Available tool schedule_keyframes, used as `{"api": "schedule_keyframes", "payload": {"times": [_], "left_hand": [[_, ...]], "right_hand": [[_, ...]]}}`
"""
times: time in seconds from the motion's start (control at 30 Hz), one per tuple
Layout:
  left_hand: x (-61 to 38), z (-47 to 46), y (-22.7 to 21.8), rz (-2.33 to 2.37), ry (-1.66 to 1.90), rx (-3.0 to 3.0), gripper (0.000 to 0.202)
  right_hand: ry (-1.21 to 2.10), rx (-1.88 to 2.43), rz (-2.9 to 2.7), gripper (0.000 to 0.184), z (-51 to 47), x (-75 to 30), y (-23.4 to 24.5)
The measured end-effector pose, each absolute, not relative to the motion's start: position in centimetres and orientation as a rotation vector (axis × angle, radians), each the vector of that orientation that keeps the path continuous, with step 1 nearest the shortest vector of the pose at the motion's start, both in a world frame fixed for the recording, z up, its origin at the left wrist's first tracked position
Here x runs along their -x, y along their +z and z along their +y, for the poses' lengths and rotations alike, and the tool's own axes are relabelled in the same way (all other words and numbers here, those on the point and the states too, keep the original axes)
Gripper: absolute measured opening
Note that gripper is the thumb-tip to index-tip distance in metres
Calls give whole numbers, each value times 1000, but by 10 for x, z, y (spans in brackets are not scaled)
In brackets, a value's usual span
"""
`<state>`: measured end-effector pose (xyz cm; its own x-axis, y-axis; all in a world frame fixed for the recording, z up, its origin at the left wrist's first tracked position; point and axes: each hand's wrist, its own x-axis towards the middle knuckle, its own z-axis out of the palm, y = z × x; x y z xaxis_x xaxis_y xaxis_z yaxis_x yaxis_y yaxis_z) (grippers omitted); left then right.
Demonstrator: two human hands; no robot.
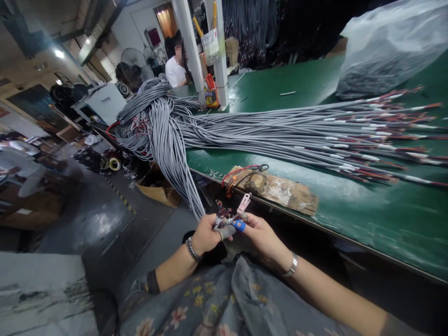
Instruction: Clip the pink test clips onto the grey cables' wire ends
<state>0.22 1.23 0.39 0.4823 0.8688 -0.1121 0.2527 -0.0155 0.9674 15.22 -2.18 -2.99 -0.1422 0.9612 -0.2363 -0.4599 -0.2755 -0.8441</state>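
Note:
My left hand point(205, 233) is closed around the end of a grey cable point(191, 198) that hangs down from the table edge, its red and black wire ends point(221, 212) sticking up from my fist. My right hand point(259, 235) is closed beside it, gripping a small tool with a pink handle point(243, 204) and a blue part point(239, 225) held against the wire ends. Both hands touch just above my lap, in front of the green table point(385, 210).
A large bundle of grey cables point(266, 133) lies across the green table, stripped ends at the right, loops drooping off the left edge. A worn cardboard piece point(280, 189) sits at the table edge. A plastic bag point(388, 46) lies far right. Another person point(175, 67) sits behind.

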Motion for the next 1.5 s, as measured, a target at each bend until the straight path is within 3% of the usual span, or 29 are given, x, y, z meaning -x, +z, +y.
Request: {"api": "schedule_keyframes", "payload": {"times": [0.27,0.47,0.77,0.97,1.13,1.37,1.5], "left_hand": [[-5,10,5,1031,795,-1510,40],[-4,8,6,1051,852,-1484,32],[-19,10,6,1060,834,-1486,32],[-20,10,4,1073,834,-1468,35],[-21,11,3,1091,820,-1474,37],[-17,9,7,1072,822,-1507,39],[-14,6,12,1054,852,-1498,39]], "right_hand": [[1749,838,-631,36,-20,-155,-30],[1866,733,-449,51,-6,-174,-43],[1263,1061,-712,53,4,-164,-38],[1597,784,-485,54,12,-160,-41],[1610,716,-380,46,14,-158,-41],[1724,676,-451,55,1,-163,-42],[1768,695,-613,49,-14,-165,-41]]}}
